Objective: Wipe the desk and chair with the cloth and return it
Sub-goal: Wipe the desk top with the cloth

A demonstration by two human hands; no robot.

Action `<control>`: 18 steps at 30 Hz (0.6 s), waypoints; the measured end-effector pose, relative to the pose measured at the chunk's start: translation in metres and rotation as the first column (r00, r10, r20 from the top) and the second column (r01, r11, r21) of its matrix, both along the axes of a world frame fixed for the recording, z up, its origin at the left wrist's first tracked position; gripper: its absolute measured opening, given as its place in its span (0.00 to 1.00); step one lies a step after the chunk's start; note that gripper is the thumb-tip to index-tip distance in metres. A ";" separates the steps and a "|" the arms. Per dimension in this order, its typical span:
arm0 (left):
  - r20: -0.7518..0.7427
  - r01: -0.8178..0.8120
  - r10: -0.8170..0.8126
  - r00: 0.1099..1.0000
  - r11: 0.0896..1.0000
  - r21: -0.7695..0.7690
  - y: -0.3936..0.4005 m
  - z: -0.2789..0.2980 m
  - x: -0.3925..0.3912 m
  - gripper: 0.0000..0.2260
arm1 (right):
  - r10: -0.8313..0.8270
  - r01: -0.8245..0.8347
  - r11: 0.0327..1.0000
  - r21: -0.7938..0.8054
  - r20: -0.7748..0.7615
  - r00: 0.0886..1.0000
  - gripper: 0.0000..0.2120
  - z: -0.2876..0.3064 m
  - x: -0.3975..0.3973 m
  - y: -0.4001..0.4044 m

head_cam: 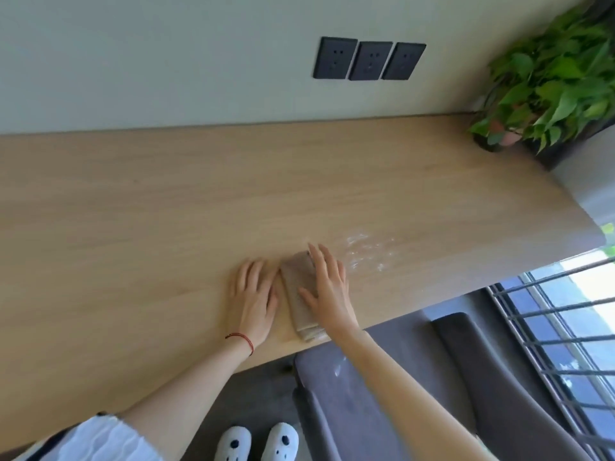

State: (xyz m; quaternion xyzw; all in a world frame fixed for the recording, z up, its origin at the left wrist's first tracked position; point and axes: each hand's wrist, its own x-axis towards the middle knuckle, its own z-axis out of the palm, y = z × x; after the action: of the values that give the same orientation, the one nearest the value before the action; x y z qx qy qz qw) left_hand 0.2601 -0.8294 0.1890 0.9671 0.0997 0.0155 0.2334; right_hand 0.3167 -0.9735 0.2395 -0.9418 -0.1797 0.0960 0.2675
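- Head view: left hand [253,296] flat on the table [133,227], palm down, fingers spread a little, holding nothing; thin red cord [240,338] around its wrist.
- Just right of the left hand: folded beige cloth [299,294], lying lengthwise on the table near the front edge, its near end thick with layered folds.
- Right hand [327,291] laid open over the right part of the cloth, fingers stretched wide, thumb across the cloth's middle, pressing down rather than gripping.
- Past the right hand's fingertips, farther right: patch of white powdery smears [367,251] on the wood.
- Below the right forearm, beyond the table's front edge: dark grey chair [366,394], with a pale streak on its upper part.
- Far right, past the right hand: window with dark bars [565,327].
- Well beyond the right hand, at the table's far right corner: leafy green plant [549,78].
- On the wall above both hands: three black sockets [369,59] in a row.
- Between the forearms, on the floor: two white slippers [258,442] with dark spots.
- At the left arm's near end: white sleeve [96,440].
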 end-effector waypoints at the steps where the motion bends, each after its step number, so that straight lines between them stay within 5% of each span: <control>1: 0.012 -0.006 0.005 1.000 0.999 0.039 0.000 -0.001 0.001 0.18 | -0.022 0.029 0.997 -0.075 0.086 0.996 0.34 -0.005 -0.004 0.003; 5: 0.052 -0.021 0.018 0.998 0.998 0.061 -0.003 -0.002 0.004 0.17 | 0.087 -0.072 0.985 -0.159 0.084 0.993 0.24 -0.028 -0.026 0.012; 8: 0.065 -0.034 0.030 0.997 0.998 0.046 -0.005 -0.001 0.005 0.16 | 0.142 -0.100 0.965 -0.243 0.162 0.977 0.24 -0.043 -0.031 0.011; 12: 0.072 -0.027 0.024 0.997 0.999 0.044 -0.002 -0.005 0.006 0.15 | 0.396 -0.331 0.903 -0.275 0.227 0.890 0.26 -0.053 0.002 -0.023; 15: 0.062 -0.017 0.016 0.998 1.000 0.025 -0.002 -0.005 0.008 0.16 | 0.202 -0.136 0.948 -0.287 0.218 0.955 0.32 -0.054 0.053 -0.060; 18: 0.034 -0.029 0.029 0.999 1.000 0.004 -0.004 -0.004 0.010 0.16 | -0.137 0.177 0.964 -0.200 0.198 0.971 0.26 -0.050 0.087 -0.058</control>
State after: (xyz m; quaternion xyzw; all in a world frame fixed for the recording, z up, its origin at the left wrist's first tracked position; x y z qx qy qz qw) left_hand 0.2698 -0.8333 0.1848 0.9657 0.1096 0.0357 0.2327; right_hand 0.4042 -1.0320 0.1896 -0.9814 -0.1162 0.0068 0.1528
